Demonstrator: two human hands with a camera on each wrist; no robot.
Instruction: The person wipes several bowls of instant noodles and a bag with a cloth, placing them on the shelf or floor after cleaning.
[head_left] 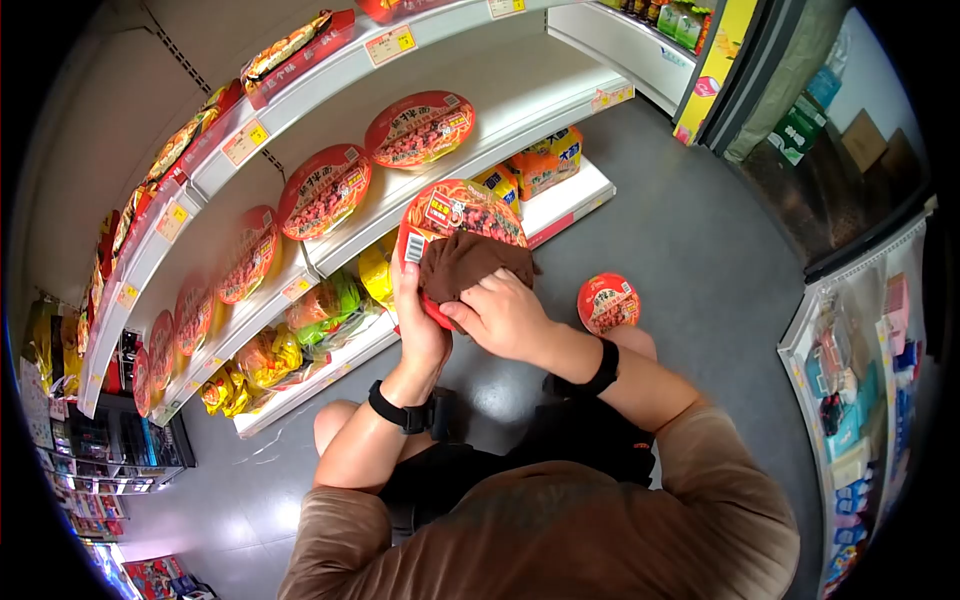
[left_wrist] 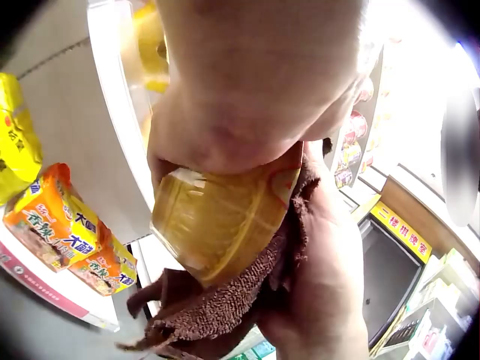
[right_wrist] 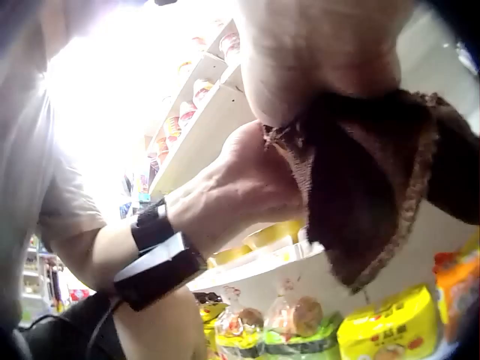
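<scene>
Before a shop shelf (head_left: 470, 160) of noodles, a crouching person's left hand (head_left: 418, 325) grips a noodle bowl (head_left: 458, 215) held up mid-air while the right hand (head_left: 500, 315) presses a brown cloth (head_left: 462, 262) onto its lid; hard rubbing could tear the seal.

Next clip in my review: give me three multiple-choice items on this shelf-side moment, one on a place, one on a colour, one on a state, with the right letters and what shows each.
1. Where does the spare noodle bowl lie?
A. on the floor
B. on the top shelf
C. in a basket

2. What colour is the cloth?
A. white
B. brown
C. blue

3. What is the left hand doing?
A. hanging idle
B. pressing flat on the shelf
C. gripping the held noodle bowl

Answers: 1 A, it sits on the grey floor beside the knee. 2 B, the right hand presses dark brown terry onto the lid. 3 C, its fingers curl round the bowl's rim.
</scene>
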